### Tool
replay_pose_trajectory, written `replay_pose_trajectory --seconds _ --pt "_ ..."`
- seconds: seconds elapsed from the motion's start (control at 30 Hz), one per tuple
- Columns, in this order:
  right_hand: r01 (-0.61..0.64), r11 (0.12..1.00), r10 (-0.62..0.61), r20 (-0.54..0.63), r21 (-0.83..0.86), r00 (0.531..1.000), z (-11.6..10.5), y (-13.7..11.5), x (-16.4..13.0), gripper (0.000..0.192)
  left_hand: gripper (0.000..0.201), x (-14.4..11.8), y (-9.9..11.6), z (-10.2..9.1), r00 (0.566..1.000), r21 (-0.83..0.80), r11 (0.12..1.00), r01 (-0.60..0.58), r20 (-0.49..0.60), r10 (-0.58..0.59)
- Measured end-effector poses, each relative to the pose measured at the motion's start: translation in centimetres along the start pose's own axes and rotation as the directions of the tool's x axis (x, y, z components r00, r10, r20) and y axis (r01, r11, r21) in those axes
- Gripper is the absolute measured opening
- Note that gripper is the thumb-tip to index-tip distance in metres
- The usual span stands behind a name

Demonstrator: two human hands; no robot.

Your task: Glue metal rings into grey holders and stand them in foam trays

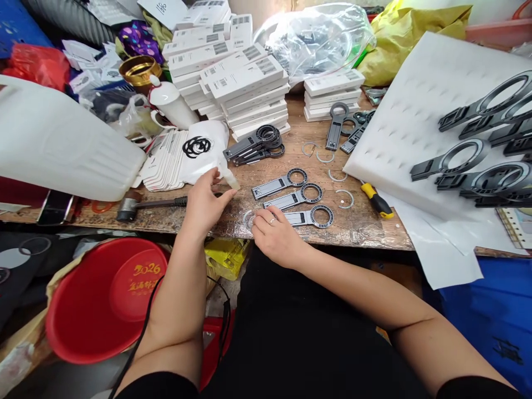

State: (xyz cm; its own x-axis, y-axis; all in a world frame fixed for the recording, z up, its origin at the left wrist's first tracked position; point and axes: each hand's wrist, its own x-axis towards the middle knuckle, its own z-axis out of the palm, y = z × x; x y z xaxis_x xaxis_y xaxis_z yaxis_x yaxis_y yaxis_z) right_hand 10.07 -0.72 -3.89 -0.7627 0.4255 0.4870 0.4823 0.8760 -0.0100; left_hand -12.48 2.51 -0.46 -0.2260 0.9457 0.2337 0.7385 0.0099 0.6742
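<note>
My left hand (205,202) rests on the wooden bench (366,227), its fingertips pinching a small clear plastic piece (230,180) beside a white bag (203,149) printed with black rings. My right hand (275,233) lies at the bench's front edge, fingers curled over a thin silvery ring (248,219); whether it grips the ring is unclear. Just right of it lie three grey flat holders with ring ends (297,197). A pile of black holders (255,145) sits behind them.
Stacks of white barcode boxes (236,77) fill the back. A white foam sheet (415,111) with black holders (482,149) covers the right. A hammer (141,205), a yellow-handled tool (376,199), loose rings (344,197) and a white container (62,138) lie around. A red basin (103,299) sits below.
</note>
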Motion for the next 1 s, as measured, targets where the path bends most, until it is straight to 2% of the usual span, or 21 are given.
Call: replay_pose_trajectory --seconds 0.03,0.1,0.13,0.2,0.27,0.4,0.47,0.53,0.6,0.67,0.73,0.8,0.87,0.9,0.93,1.0 --pt "-0.042 0.998 0.043 -0.023 0.046 0.999 -0.1 0.0 0.1 0.028 0.054 -1.0 0.4 -0.3 0.996 0.001 1.000 -0.025 -0.087 0.025" --pt "-0.140 0.976 0.156 -0.084 0.168 0.984 -0.6 -0.1 0.3 0.026 0.042 -3.4 1.7 -0.7 0.968 -0.045 0.996 -0.077 -0.244 0.063" --pt "-0.186 0.955 0.217 -0.121 0.230 0.969 -1.0 -0.2 0.3 0.024 0.032 -4.8 2.5 -0.6 0.961 -0.104 0.991 -0.084 -0.272 0.053" --pt "-0.248 0.912 0.322 -0.194 0.328 0.927 -1.9 -0.3 0.3 0.021 0.026 -7.3 4.1 0.0 0.989 -0.221 0.973 -0.065 -0.141 0.034" --pt "-0.279 0.887 0.382 -0.243 0.369 0.892 -2.9 -0.2 -0.1 0.019 0.026 -9.0 5.5 1.0 0.999 -0.289 0.956 -0.047 0.000 0.050" --pt "-0.308 0.861 0.432 -0.260 0.404 0.864 -5.0 0.8 -2.5 0.017 0.021 -9.1 7.6 2.9 0.983 -0.292 0.948 -0.130 0.084 0.161" --pt "-0.360 0.819 0.508 -0.272 0.447 0.817 -6.5 1.8 -4.1 0.017 0.022 -8.1 8.6 3.5 0.942 -0.268 0.934 -0.237 0.170 0.287" --pt "-0.427 0.759 0.591 -0.245 0.491 0.768 -8.2 3.2 -5.7 0.021 0.024 -6.9 9.7 4.1 0.863 -0.261 0.895 -0.361 0.272 0.427" --pt "-0.482 0.691 0.641 -0.148 0.538 0.753 -9.6 4.5 -6.9 0.020 0.027 -6.0 10.7 5.0 0.776 -0.279 0.845 -0.456 0.341 0.531" --pt "-0.528 0.618 0.673 -0.045 0.582 0.738 -10.3 5.8 -7.7 0.018 0.027 -5.3 11.3 6.2 0.729 -0.303 0.809 -0.504 0.353 0.586" --pt "-0.597 0.534 0.744 0.003 0.598 0.669 -10.2 6.7 -8.3 0.017 0.021 -4.9 11.3 7.4 0.727 -0.307 0.790 -0.531 0.314 0.611" --pt "-0.658 0.400 0.841 0.031 0.638 0.541 -9.3 7.3 -8.7 0.018 0.014 -4.7 10.7 8.2 0.737 -0.289 0.778 -0.557 0.260 0.624" --pt "-0.685 0.221 0.914 0.098 0.695 0.394 -8.1 7.4 -9.0 0.021 0.017 -4.8 9.8 8.8 0.732 -0.268 0.766 -0.585 0.232 0.640" --pt "-0.686 0.142 0.931 0.140 0.714 0.338 -7.6 7.3 -9.1 0.023 0.020 -4.9 9.2 9.0 0.723 -0.263 0.759 -0.596 0.236 0.649" --pt "-0.687 0.083 0.936 0.180 0.721 0.302 -7.2 7.2 -9.2 0.025 0.023 -5.2 8.6 9.2 0.711 -0.261 0.752 -0.606 0.245 0.659" --pt "-0.698 0.043 0.936 0.215 0.715 0.278 -6.6 6.7 -9.4 0.027 0.028 -5.6 7.7 9.5 0.688 -0.251 0.734 -0.631 0.257 0.679"
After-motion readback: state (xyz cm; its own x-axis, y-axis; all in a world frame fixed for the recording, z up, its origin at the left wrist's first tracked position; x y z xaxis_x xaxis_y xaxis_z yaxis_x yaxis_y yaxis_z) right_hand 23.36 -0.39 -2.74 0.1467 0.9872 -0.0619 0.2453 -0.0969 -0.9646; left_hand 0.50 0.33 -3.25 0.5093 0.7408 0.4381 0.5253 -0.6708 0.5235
